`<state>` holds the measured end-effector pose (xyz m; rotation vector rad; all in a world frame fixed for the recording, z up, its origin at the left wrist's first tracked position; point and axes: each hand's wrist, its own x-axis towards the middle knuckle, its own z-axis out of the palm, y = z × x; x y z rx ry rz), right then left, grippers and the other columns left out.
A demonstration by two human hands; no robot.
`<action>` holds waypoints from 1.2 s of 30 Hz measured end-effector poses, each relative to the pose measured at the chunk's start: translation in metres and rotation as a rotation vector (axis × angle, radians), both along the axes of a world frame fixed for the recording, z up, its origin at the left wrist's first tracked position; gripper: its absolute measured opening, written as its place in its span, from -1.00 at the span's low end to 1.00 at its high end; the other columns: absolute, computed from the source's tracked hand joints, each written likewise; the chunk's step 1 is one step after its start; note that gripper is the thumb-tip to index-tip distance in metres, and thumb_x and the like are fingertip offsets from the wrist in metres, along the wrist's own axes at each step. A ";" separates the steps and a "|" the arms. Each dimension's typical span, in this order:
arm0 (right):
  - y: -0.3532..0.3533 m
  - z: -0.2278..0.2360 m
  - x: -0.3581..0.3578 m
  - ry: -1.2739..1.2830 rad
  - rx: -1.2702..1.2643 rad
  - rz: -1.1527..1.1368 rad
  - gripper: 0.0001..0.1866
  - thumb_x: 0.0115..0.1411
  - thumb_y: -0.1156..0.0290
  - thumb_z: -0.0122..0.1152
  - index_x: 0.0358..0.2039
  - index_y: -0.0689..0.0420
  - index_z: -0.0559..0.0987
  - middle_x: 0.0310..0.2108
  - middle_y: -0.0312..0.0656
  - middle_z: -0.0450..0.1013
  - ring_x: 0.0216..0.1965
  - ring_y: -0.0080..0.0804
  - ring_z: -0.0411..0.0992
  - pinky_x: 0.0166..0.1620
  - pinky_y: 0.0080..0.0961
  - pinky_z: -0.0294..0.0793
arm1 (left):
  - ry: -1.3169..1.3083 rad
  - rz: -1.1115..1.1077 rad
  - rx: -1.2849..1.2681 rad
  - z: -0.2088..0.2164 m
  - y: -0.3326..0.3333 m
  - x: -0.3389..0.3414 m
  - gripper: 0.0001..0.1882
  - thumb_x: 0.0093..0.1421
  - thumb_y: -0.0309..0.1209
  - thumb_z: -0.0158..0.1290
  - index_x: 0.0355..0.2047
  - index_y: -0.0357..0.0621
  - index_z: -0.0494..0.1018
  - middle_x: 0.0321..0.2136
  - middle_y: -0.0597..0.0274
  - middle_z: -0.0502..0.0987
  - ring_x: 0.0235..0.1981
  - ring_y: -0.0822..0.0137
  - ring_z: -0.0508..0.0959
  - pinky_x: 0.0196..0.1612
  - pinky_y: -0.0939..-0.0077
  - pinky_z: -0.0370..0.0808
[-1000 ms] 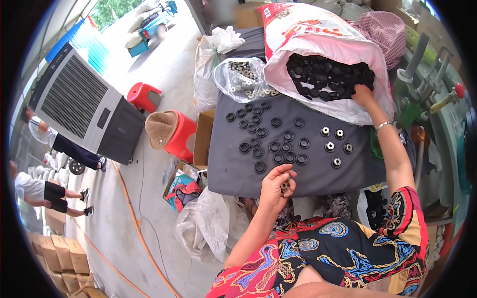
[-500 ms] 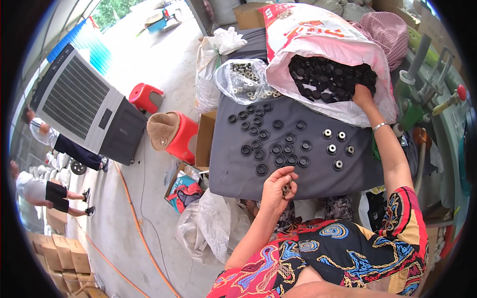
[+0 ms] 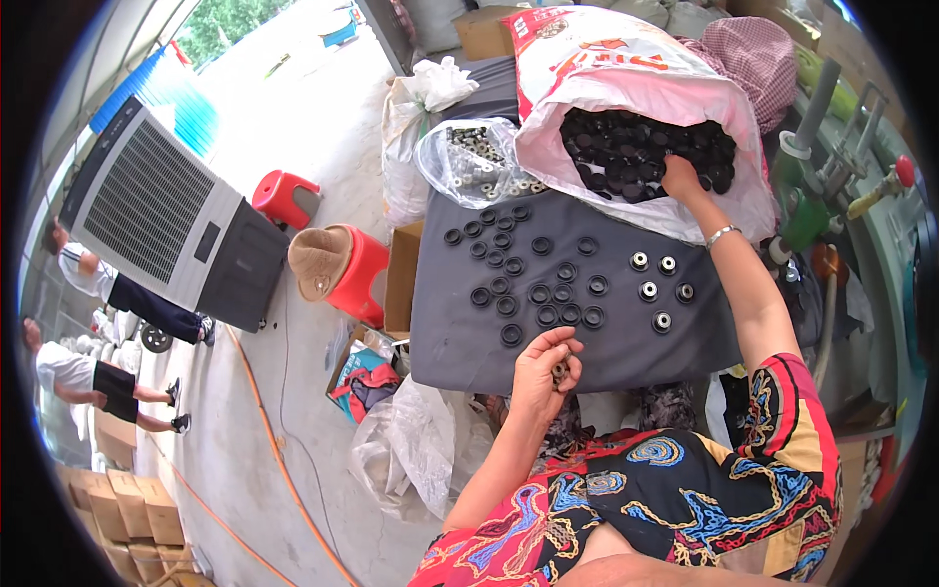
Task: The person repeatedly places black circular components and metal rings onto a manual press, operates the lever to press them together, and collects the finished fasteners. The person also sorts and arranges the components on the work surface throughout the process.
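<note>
left hand [image 3: 544, 366] curled around small metal parts [image 3: 560, 373] at near edge of grey table [image 3: 626, 352]; right hand [image 3: 682, 176] buried among black rings [image 3: 641, 147] in sack [image 3: 626, 68] at table's far side, grip hidden.

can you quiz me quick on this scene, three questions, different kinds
1. True or false: the right hand reaches into the sack of black rings.
2. What does the left hand hold? A) a small metal part B) a red stool C) a cable
3. Fill in: the loose rings lie on a dark grey ____.

Key: 1 true; 2 A; 3 board.
</note>
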<state>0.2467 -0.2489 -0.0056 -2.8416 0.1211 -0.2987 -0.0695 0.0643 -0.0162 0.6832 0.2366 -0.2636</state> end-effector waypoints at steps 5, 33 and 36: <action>-0.002 -0.006 0.004 -0.160 0.201 0.088 -0.71 -0.05 0.61 0.13 -0.24 0.29 0.57 -0.24 0.15 0.51 -0.14 0.01 0.48 -0.07 -0.24 0.44 | 0.001 0.003 0.007 0.001 0.000 -0.001 -0.79 0.21 -0.61 -0.10 -0.14 -0.34 0.41 -0.37 0.01 0.52 -0.64 0.31 0.49 -0.76 0.66 0.20; -0.049 0.017 -0.020 -0.059 0.413 0.061 -0.75 0.00 0.44 0.27 -0.25 0.13 0.63 -0.32 -0.14 0.57 -0.40 -0.26 0.55 -0.29 -0.36 0.54 | 0.003 0.018 0.028 -0.001 -0.001 0.006 -0.72 0.10 -0.69 -0.11 -0.15 -0.39 0.41 -0.35 -0.02 0.51 -0.66 0.30 0.47 -0.74 0.63 0.20; -0.046 0.001 -0.016 -0.270 -0.027 0.041 -0.75 0.03 0.32 0.25 -0.26 0.11 0.64 -0.36 -0.08 0.57 -0.31 -0.11 0.54 -0.17 -0.23 0.50 | -0.011 0.023 0.023 -0.003 -0.002 0.006 -0.73 0.11 -0.69 -0.10 -0.16 -0.39 0.42 -0.36 -0.01 0.52 -0.66 0.30 0.48 -0.75 0.64 0.18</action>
